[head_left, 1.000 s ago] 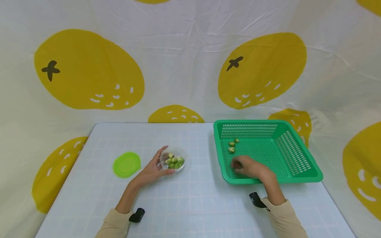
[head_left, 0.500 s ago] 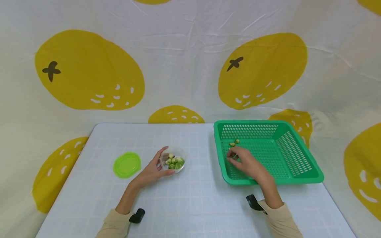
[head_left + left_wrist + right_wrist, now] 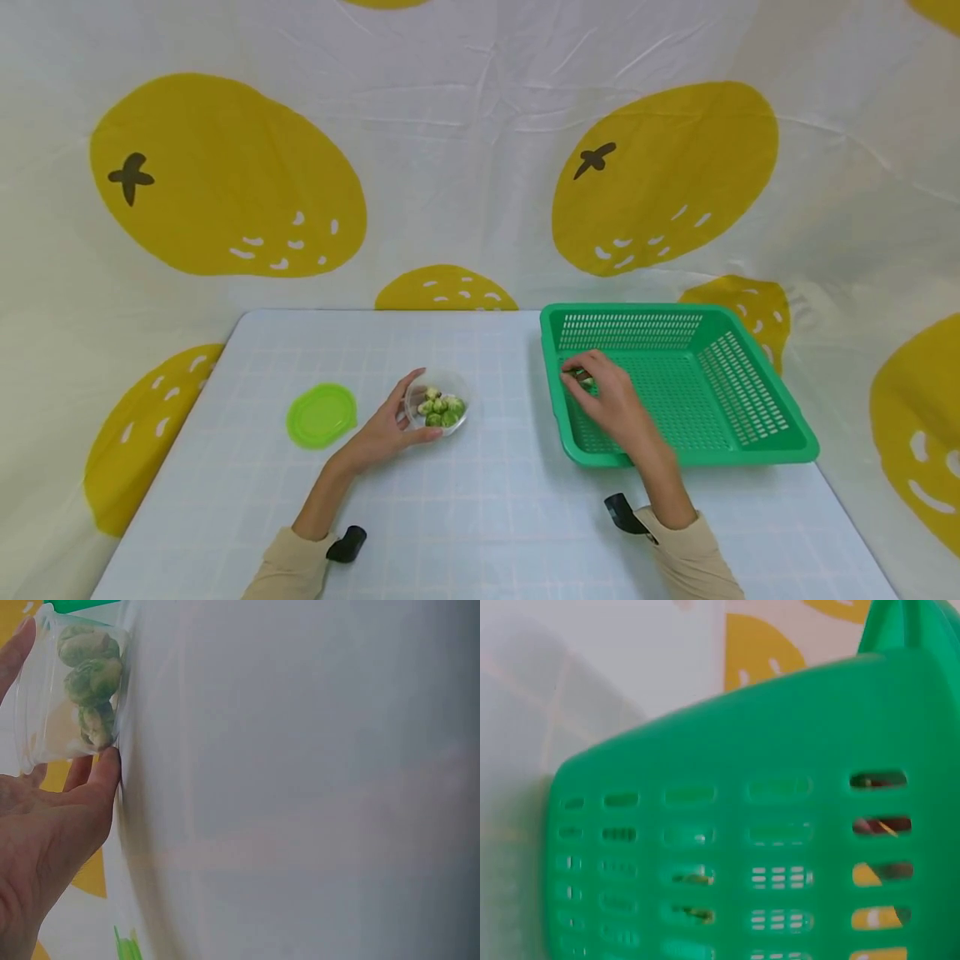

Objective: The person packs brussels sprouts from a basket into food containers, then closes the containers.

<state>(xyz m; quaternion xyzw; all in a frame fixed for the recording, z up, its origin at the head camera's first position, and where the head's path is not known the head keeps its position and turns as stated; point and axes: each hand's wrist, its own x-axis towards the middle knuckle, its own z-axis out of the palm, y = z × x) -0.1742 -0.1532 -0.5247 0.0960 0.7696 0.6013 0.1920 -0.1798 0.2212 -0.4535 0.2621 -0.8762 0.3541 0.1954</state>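
Observation:
My left hand grips a clear plastic cup on the table, fingers behind it and thumb in front. Several Brussels sprouts lie in the cup. Inside the green basket, near its left wall, my right hand has its thumb and fingers curled together at a Brussels sprout. That sprout shows only in part under the fingers, and any others there are hidden. In the right wrist view the basket wall blocks most of the right hand.
A light green lid lies flat on the table to the left of the cup. The basket stands at the right side of the table. Behind the table hangs a white cloth with yellow fruit prints.
My right hand has moved farther back and left in the basket, over the spot where loose sprouts showed, covering them. The left hand and the cup have stayed in place.

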